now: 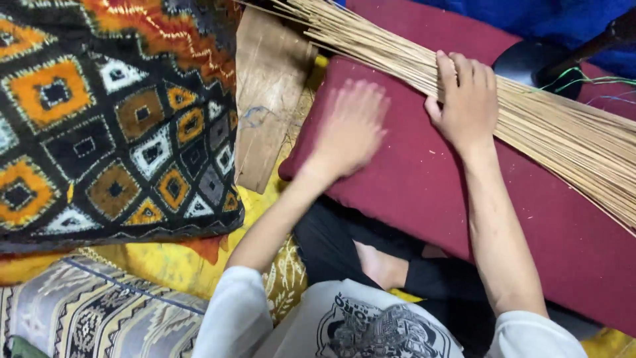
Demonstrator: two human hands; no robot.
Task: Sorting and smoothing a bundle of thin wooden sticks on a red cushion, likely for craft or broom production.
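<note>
Maroon cushion [424, 192] across the lap, bearing everything in hand. Next in size, patterned black-and-orange cloth [112, 113] at the left, beside a wooden board [268, 93]. Bundle of thin tan sticks [543, 119] slanting over the cushion's far edge. Right hand [466, 99] pressed flat on the sticks, fingers spread, clasping nothing. Left hand [351, 129] blurred, open, on bare cushion just beside the bundle.
</note>
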